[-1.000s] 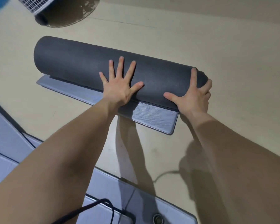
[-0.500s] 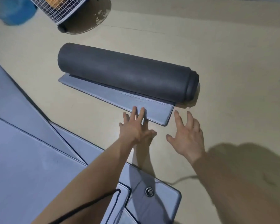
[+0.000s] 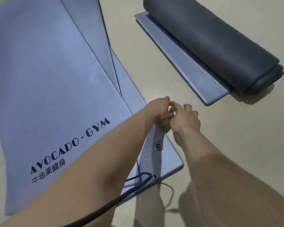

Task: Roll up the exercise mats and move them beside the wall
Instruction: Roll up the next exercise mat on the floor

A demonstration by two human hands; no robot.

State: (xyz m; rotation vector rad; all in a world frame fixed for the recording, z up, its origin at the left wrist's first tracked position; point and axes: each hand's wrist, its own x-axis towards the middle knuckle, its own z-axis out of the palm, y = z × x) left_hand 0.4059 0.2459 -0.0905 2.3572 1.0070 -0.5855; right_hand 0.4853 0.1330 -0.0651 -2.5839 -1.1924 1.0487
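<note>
The rolled mat [image 3: 220,45] lies on the tan floor [image 3: 236,145]. It is dark grey and almost all rolled up, but a flat grey flap [image 3: 179,63] still sticks out from under it. No wall shows here, so I think it has not been moved to the wall yet.

Near the rolled mat, on its flap side, more grey mats lie flat in a stack. The top mat [image 3: 47,79] says AVOCADO GYM. A lower mat [image 3: 169,154] pokes out at the corner and has a metal ring [image 3: 158,146] in it.

The left hand [image 3: 161,110] is curled around the edge of that lower mat and lifts it a bit. The right hand [image 3: 185,118] is bent just beside it, touching the left fingers; I cannot tell if it holds the mat.

So one mat is nearly done. The flat ones still need rolling, I think.
</note>
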